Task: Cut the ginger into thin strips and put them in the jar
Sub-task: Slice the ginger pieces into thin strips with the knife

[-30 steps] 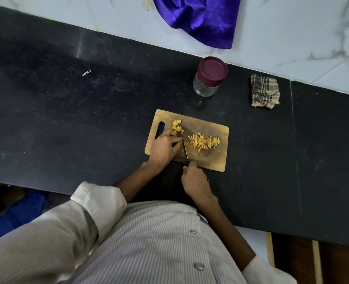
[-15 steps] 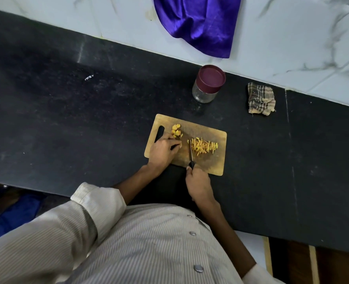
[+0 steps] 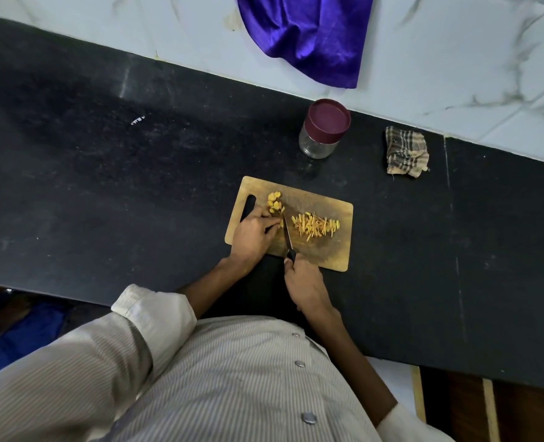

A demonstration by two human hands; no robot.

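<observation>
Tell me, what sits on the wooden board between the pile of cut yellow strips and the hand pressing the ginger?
Only the knife blade, in the head view; the right hand holds its handle.

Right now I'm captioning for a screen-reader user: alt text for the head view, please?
A person's right hand holds a knife and slices ginger steadied by the left hand on a wooden cutting board, beside a pile of strips. A lidded jar stands behind.
</observation>
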